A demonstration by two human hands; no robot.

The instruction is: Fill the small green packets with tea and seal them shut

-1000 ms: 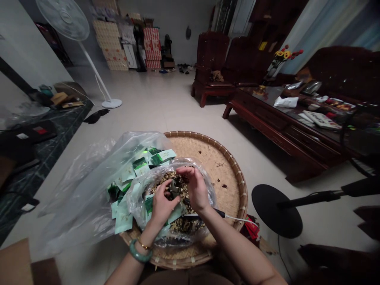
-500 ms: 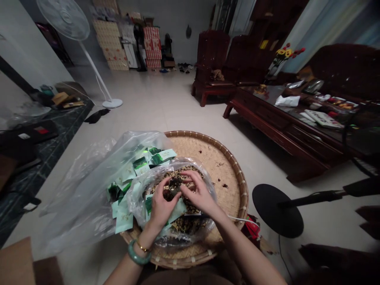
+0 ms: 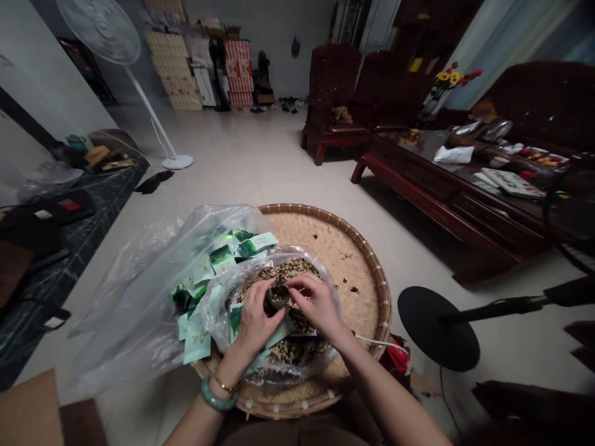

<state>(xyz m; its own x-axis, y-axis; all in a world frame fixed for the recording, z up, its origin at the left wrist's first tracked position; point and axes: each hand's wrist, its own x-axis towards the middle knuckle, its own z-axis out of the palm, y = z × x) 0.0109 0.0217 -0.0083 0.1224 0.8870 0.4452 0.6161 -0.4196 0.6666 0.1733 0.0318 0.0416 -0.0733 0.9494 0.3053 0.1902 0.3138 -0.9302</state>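
Observation:
My left hand (image 3: 256,314) curves its thumb and fingers round a small, dark, hollow round shell (image 3: 277,298), which looks like a dried fruit peel with its opening upward. At the shell's right rim, my right hand (image 3: 317,301) pinches with thumb and forefinger; the exact contact is partly hidden. Both hands are above a clear plastic bag (image 3: 214,305) holding a loose mix of pale and dark bits (image 3: 290,270). Green and pale mint sachets (image 3: 198,344) lie left of the bag, some in a larger plastic bag (image 3: 153,310). Everything rests on a round woven bamboo tray (image 3: 320,226).
A white cable (image 3: 372,341) crosses the tray's right rim. To the right stands a black round base (image 3: 438,328) with a pole. A dark wooden table (image 3: 432,198) is farther right, and a white standing fan (image 3: 176,162) is at the far left.
The dark shell has turned so its hollow opening shows more. My right fingers have drawn closer together at its rim, while my left hand stays round it.

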